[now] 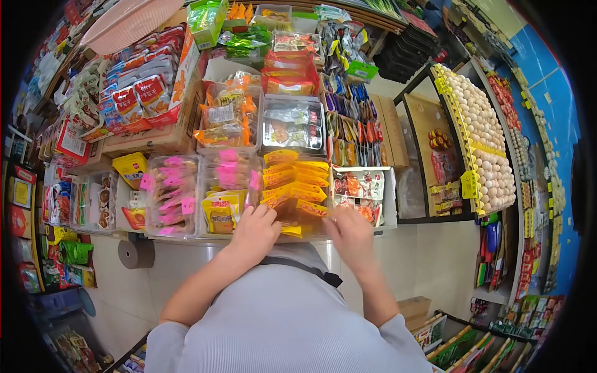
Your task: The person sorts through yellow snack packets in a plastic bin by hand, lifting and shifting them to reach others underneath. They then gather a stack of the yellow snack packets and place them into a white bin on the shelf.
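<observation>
A clear plastic bin of yellow snack packets (pixel 295 186) stands right in front of me, the packets leaning in rows. My left hand (pixel 258 229) is at the bin's front left corner, its fingers curled together by the packets. At the front right corner is my right hand (pixel 351 233), slightly blurred, with bent fingers close to the end of the nearest yellow packet (pixel 311 209). What either hand's fingertips hold, if anything, is hidden. To the left sits a tub with yellow pouches (pixel 221 214) and pink-labelled packs (pixel 229 168). Red and white packets (pixel 359 189) fill a white box on the right.
Boxed red snacks (pixel 149 93) are stacked at the back left, below a pink basket (pixel 127 25). Trays of eggs (pixel 476 118) stand on a rack to the right. A brown roll (pixel 136 253) hangs under the counter's front edge. Shelves of goods line both sides.
</observation>
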The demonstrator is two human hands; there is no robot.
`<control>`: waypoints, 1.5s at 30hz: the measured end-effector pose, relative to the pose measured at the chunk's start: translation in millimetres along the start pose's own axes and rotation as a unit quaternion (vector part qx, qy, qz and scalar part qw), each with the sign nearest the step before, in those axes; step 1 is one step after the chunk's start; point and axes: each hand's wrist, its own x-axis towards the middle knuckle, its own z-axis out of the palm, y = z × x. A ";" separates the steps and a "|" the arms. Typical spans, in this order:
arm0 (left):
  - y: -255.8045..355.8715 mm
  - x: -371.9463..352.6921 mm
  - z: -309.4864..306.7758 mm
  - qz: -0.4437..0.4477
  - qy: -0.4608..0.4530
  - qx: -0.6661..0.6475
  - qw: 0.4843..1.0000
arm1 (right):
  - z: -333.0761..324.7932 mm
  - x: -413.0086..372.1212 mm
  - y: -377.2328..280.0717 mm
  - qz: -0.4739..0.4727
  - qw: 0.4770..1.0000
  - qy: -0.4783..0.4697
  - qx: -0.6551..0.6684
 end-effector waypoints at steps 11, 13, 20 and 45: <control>11.8 11.6 10.3 -0.022 0.004 0.017 1.000 | 26.5 30.6 8.9 -0.029 0.996 -0.046 -0.071; 9.3 7.8 14.6 -0.024 -0.023 0.031 0.999 | 26.0 30.0 8.8 -0.031 0.995 -0.066 -0.074; 9.7 10.9 17.0 -0.024 0.009 0.056 0.998 | 38.0 19.0 13.0 -0.074 0.991 -0.097 -0.059; 1.7 23.6 20.5 -0.030 0.035 0.082 0.996 | 35.2 2.2 1.6 0.007 0.990 -0.106 -0.097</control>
